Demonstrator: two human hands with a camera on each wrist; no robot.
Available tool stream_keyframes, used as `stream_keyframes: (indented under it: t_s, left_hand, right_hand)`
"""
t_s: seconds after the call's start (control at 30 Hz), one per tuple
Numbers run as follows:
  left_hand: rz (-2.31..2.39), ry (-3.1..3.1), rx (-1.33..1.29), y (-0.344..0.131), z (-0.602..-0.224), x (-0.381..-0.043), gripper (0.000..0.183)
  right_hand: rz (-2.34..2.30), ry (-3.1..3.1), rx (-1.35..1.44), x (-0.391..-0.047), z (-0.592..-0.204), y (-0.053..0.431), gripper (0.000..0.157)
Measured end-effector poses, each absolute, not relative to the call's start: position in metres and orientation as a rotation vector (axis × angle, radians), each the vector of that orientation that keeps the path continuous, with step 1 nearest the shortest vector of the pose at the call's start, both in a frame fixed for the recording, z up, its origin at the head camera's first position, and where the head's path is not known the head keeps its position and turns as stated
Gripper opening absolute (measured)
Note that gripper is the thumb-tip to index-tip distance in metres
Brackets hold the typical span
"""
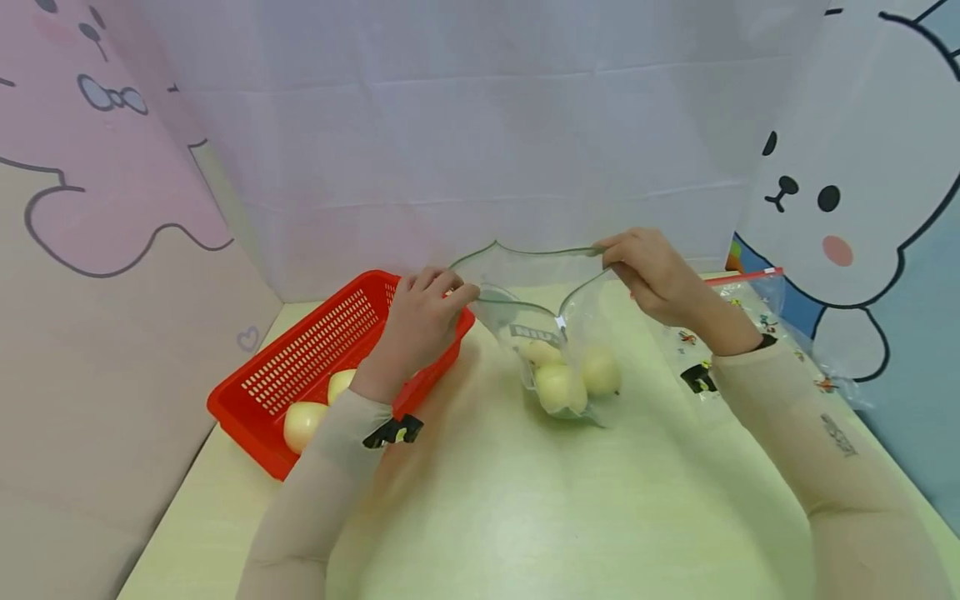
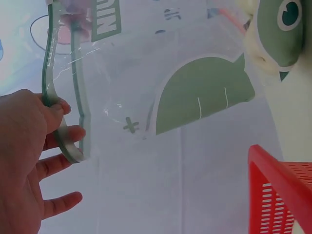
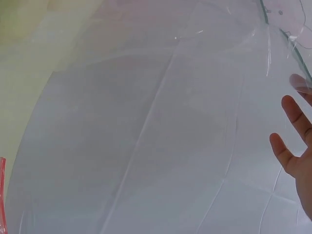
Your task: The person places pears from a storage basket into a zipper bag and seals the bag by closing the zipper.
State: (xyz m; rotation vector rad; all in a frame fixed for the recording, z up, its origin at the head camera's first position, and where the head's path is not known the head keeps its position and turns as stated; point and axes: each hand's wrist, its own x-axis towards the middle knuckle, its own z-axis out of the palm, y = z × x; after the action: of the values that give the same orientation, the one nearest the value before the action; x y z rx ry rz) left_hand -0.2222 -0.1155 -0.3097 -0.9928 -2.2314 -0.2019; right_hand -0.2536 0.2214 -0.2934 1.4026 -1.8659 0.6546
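Two hands spread the mouth of a clear zip bag (image 1: 534,333), its base slumped on the counter (image 1: 480,517) around pale round fruits (image 1: 561,389). My left hand (image 1: 427,321) pinches the green rim (image 2: 47,73) between thumb and fingers, the lowest finger standing clear; my right hand (image 1: 652,275) seems to pinch the opposite end with its fingertips. I expect the film to be light, floppy and slick, so the rim, probably its stiffest part, is where I would hold, one hand per side, clear of the white slider (image 1: 561,322). The fruits look firm and heavy for such thin walls, smooth enough to slip and likely to bruise; I would cup each around its sides.

I can't count those in the bag, overlapping behind creased film, nor those in the red basket (image 1: 243,429), partly covered by my left arm. The right wrist view cuts off that hand's grip, and my right arm hides part of a printed pouch (image 1: 750,296).
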Motion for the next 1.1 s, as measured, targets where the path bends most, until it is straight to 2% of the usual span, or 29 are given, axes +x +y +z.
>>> stream_keyframes:
  t_s: [0.37,0.73,1.1]
  left_hand:
    - [-0.356,-2.068,-1.0,-0.115,-0.284,-0.234,0.006]
    - [-0.461,-1.946,-1.016,-0.104,-0.267,-0.24,0.009]
    - [-0.475,-1.942,-1.055,-0.092,-0.256,-0.242,0.012]
  right_hand:
    - [0.688,-1.901,1.295,-0.259,-0.288,0.219,0.04]
    - [0.759,-1.883,1.252,-0.26,-0.283,0.215,0.044]
    - [0.75,-1.834,1.236,-0.266,-0.279,0.213,0.04]
